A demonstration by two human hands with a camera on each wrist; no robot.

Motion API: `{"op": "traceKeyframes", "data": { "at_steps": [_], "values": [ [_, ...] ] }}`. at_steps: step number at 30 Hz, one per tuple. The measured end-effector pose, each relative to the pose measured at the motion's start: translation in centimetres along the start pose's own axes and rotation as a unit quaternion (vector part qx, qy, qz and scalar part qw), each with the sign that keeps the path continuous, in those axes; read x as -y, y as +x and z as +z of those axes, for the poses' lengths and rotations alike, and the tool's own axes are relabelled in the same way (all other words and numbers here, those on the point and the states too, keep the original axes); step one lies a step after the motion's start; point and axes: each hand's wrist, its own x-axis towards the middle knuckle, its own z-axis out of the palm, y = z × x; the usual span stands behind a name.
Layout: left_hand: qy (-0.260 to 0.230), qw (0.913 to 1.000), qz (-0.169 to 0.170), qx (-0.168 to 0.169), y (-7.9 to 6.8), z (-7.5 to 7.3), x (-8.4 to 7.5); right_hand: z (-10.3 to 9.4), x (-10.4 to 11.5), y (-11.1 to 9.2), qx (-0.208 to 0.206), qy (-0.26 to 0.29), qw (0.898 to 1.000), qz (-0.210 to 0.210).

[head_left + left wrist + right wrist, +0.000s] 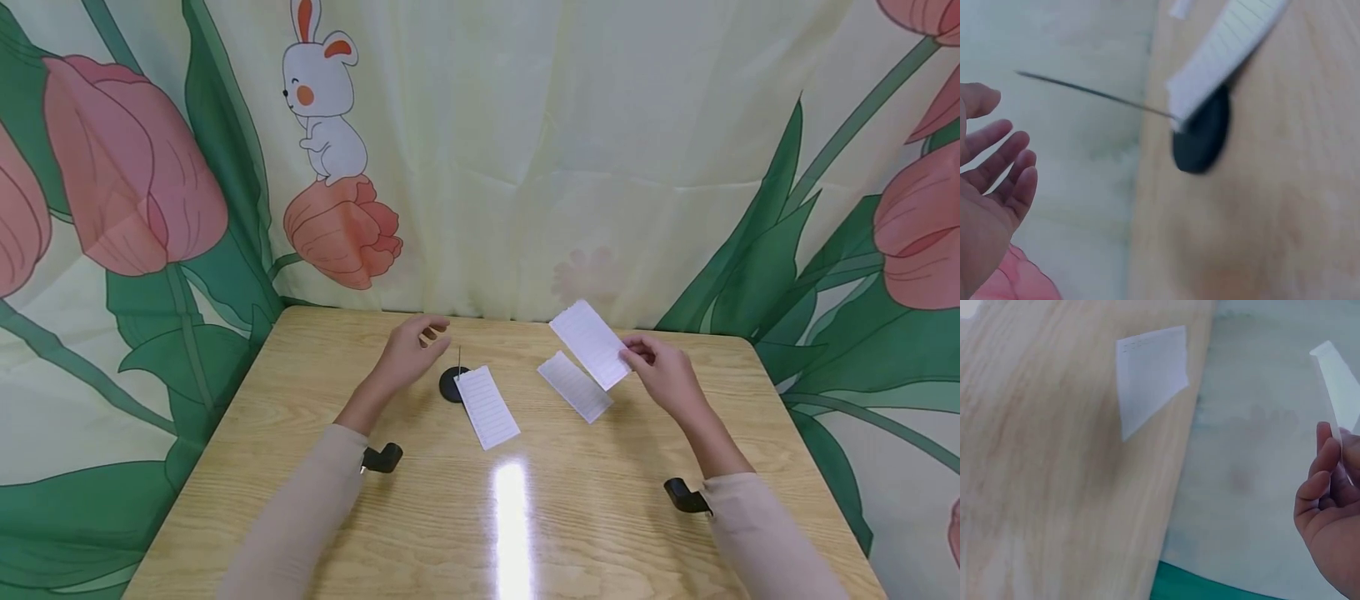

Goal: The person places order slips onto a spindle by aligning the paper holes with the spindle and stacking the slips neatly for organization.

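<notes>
"Paper [588, 343], a thin white ruled rectangle with a jagged short edge: is that what the right hand [663, 375] has?"

"Yes, pinched by its right edge between thumb and fingers. It is raised and tilted, and the right wrist view catches it nearly edge-on."

"And beneath it?"

"A second white ruled paper slip [573, 388] on the pale wood-grain table [420, 533]. The head view shows them overlapping; the right wrist view shows them apart."

"Any holder?"

"A black disc-shaped base [448, 390] with a thin dark upright spike [1094, 93]. A third white ruled slip [489, 410] slants from the spike's foot; the spike seems to pass through its corner."

"The left hand [412, 350]?"

"Just beside the spike, fingers loosely bent and spread, thumb apart, gripping nothing. Both forearms, in beige sleeves [757, 533], reach forward from the near side, towards a pale tulip-printed curtain [487, 150]."
</notes>
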Motion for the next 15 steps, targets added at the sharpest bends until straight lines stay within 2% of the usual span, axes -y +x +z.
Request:
{"op": "traceKeyframes", "data": {
  "at_steps": [5, 10, 15],
  "values": [
    [-0.003, 0.9993, 0.033, -0.017, 0.6, -0.2, -2.5, -0.4, 1.4, 0.5, 0.007, 0.01, 1.0, -0.012],
    [-0.015, 0.9982, 0.058, -0.01, 1.2, 0.1, -4.9, -0.6, 2.6, 0.9, 0.023, 0.021, 0.999, -0.021],
    [-0.028, 0.9971, 0.071, -0.002, 1.8, 0.6, -6.4, -0.8, 3.8, 1.3, 0.025, 0.023, 0.999, -0.04]
  ]
}}
